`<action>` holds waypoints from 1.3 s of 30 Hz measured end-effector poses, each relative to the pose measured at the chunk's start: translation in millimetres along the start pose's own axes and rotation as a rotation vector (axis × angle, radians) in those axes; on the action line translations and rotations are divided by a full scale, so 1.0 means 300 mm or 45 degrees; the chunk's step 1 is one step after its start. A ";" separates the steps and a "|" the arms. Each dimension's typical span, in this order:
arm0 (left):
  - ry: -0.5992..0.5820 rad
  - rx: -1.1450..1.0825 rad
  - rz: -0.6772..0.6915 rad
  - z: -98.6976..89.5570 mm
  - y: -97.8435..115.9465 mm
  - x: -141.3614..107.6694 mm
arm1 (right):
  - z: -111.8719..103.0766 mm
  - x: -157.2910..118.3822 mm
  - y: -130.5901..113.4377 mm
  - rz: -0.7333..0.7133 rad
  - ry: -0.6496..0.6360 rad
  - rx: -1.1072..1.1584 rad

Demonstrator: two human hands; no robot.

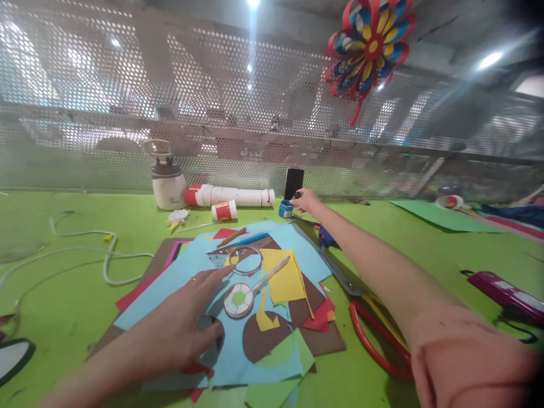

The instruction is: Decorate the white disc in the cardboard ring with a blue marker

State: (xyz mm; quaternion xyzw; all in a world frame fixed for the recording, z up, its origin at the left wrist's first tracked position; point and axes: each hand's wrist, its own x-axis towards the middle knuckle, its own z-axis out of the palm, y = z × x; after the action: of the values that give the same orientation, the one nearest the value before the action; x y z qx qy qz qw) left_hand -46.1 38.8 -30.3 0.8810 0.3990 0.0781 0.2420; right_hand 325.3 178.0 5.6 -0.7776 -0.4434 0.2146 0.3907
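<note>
My left hand (pixel 187 320) lies open over a pile of coloured paper, fingers spread. Its index fingertip is at the edge of a thin round ring (pixel 245 260). Beside it is a small disc with white segments and a green centre (pixel 238 300), next to a pale pencil-like stick (pixel 274 273). My right arm stretches to the back of the table, where my right hand (pixel 307 202) has its fingers pinched together around a small dark thing, too small to name. Just left of those fingers stands a small blue jar (pixel 285 209), and a black phone-like slab (pixel 294 182) stands upright behind.
Large scissors (pixel 374 334) with red and yellow handles lie under my right forearm. A white pump bottle (pixel 169 186), a long white tube (pixel 238 196) and a red-white cup (pixel 224 210) stand or lie at the back. A white cable (pixel 111 263) crosses the left; a magenta tool (pixel 505 292) lies right.
</note>
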 end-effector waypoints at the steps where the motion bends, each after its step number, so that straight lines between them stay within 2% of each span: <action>1: 0.025 -0.008 -0.024 -0.004 -0.002 0.000 | -0.007 -0.008 0.004 -0.003 0.012 -0.010; 5: 0.182 -0.117 0.008 -0.009 -0.026 0.005 | -0.058 -0.073 0.027 -0.041 0.063 -0.065; 9: 0.261 -0.165 0.025 -0.008 -0.039 0.009 | -0.118 -0.228 0.071 -0.156 0.072 -0.148; 15: 0.109 -0.113 0.012 -0.011 -0.001 0.005 | -0.170 -0.607 0.132 -0.516 -0.049 -0.202; 18: 0.017 -0.009 0.057 -0.012 0.034 0.002 | -0.161 -0.723 0.149 -0.660 -0.133 -0.151; 23: -0.065 0.161 0.073 -0.014 0.092 0.014 | -0.132 -0.755 0.139 -0.741 -0.222 -0.103; 30: -0.086 0.295 0.048 -0.012 0.126 0.048 | -0.110 -0.762 0.085 -0.889 -0.340 -0.118; 37: -0.117 0.379 0.053 -0.015 0.132 0.082 | -0.115 -0.751 0.151 -0.795 -0.162 -0.025; 39: -0.121 0.388 0.060 -0.016 0.130 0.090 | -0.127 -0.753 0.166 -0.767 -0.165 -0.036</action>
State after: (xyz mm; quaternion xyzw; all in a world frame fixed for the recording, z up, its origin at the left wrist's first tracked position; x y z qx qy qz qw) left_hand -3.7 38.6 -8.6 0.9193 0.3736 -0.0196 0.1223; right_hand 260.9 -46.7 -14.1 -0.6011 -0.6810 0.1320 0.3968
